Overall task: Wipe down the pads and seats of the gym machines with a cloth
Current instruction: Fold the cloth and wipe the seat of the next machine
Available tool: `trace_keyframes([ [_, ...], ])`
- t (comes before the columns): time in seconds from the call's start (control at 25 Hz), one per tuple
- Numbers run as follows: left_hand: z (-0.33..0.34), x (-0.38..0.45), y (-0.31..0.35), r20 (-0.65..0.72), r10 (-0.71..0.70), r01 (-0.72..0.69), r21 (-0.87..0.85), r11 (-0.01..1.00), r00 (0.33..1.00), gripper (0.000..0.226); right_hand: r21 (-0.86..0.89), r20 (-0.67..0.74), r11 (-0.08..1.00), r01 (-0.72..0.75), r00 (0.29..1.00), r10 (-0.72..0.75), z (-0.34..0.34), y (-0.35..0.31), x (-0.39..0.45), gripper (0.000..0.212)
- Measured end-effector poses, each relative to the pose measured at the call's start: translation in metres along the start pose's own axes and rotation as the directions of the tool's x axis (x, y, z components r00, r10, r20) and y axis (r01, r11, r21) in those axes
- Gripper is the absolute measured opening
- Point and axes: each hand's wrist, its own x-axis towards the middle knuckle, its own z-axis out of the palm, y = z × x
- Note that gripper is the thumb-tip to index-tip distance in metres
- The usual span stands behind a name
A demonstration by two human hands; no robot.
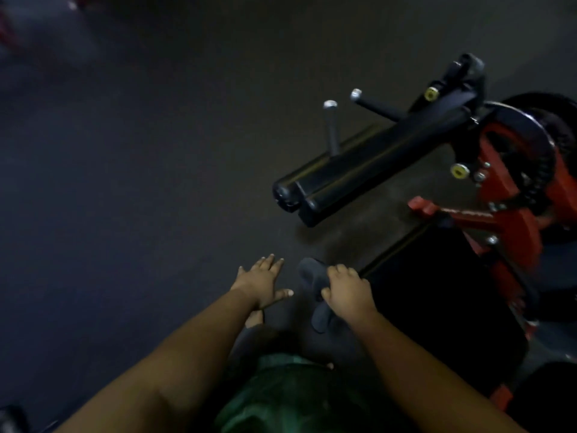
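Dark rubber gym floor spreads beneath us as our right hand grips the dark grey cloth just beside the black padded seat, left hand splayed empty; we should press flat, overlapping strokes.

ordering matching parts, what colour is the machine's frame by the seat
Red frame, clearest in the head view, beside the black seat.

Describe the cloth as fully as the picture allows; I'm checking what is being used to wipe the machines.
The cloth is dark grey, soft and crumpled, looking like thin fabric. The right hand grips its middle with curled fingers; one bunched end sticks out ahead of the knuckles and another hangs below the hand. It sits at the near corner of the black seat pad; the dim, blurred view hides whether it touches it.
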Motion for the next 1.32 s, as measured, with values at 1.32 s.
trace_keyframes([
  [1.32, -0.570, 0.235, -0.367, -0.517, 0.006, -0.001, 0.010, 1.000, 0.856, 0.096, 0.105, -0.489, 0.991, 0.078, 0.872, -0.016, -0.363, -0.308, 0.573, 0.010],
])
